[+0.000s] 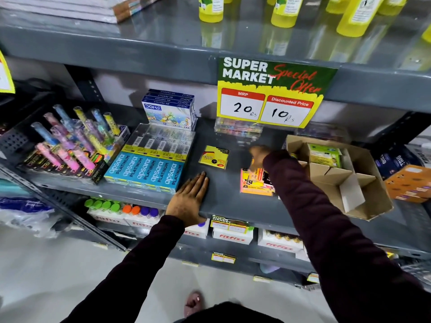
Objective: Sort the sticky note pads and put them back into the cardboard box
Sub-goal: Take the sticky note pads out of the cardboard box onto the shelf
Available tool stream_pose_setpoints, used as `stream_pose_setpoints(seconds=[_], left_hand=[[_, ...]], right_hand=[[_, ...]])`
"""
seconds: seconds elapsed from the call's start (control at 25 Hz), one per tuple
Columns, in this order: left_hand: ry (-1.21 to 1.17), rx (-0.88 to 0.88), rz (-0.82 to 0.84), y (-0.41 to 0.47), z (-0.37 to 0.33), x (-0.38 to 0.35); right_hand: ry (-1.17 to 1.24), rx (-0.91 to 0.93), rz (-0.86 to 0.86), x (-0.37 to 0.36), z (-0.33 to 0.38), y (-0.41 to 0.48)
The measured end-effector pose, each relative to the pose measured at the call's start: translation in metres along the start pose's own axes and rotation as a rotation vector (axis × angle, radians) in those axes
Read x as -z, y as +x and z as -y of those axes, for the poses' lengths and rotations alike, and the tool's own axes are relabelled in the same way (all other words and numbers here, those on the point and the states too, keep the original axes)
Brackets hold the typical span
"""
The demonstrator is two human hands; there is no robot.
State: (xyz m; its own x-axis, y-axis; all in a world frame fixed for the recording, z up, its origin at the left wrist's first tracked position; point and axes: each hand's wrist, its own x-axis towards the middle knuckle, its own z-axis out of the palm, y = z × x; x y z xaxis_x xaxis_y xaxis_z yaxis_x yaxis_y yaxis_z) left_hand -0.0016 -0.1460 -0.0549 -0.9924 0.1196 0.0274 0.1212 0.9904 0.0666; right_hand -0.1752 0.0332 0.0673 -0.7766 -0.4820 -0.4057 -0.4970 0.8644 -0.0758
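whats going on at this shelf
A person is sorting sticky note pads on a grey shop shelf. The left hand lies flat on the shelf's front edge. The right hand, blurred, reaches over a pink and yellow stack of pads beside the open cardboard box, which already holds a green pad. One yellow pad lies apart.

One cardboard box, one lone yellow sticky pad, five blue Apsara packs, two hands.
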Motion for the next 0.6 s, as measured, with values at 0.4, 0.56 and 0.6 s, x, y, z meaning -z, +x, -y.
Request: stream_pose_setpoints(seconds=[0.4,0.56,0.6], left_hand=[[0.016,0.010,-0.019,0.001,0.002,-0.005],[0.004,0.001,-0.036,0.000,0.001,-0.005],[0.004,-0.001,-0.034,0.000,0.001,-0.004]], right_hand=[[0.108,-0.056,-0.149,0.008,-0.032,-0.021],[0.146,-0.159,-0.481,0.025,-0.019,-0.007],[0.095,-0.199,-0.529,0.019,-0.013,-0.005]])
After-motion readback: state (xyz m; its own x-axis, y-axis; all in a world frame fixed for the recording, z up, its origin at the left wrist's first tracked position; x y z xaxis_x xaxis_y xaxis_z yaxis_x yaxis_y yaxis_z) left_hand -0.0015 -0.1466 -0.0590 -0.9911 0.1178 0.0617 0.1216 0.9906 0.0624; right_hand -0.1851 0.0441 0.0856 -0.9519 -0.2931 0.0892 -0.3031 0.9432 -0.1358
